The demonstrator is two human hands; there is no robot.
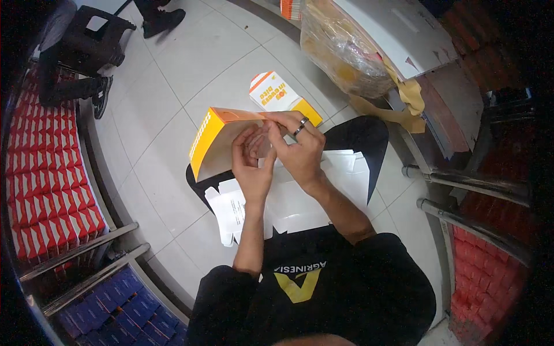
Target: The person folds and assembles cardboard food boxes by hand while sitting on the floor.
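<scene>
A yellow-and-orange carton (204, 144), partly folded with its pale inner side toward me, is raised above my lap. My right hand (300, 144), a ring on one finger, pinches the carton's top edge at its right end. Beside it, my left hand (252, 164) reaches against the inner side, its fingers curled and its thumb up, at the pale flap by the right thumb. Part of that flap is hidden by both hands. Across my lap lie unfolded white carton blanks (300, 205), printed side down.
Beyond my knee, another white-and-yellow carton (280, 95) lies on the tiled floor. Red-and-white packages (52, 190) and blue boxes (127, 305) fill racks at left; red packages (485, 277) stand at right. A plastic-wrapped bundle (346, 52) sits far right. Another person's foot (104, 95) is far left.
</scene>
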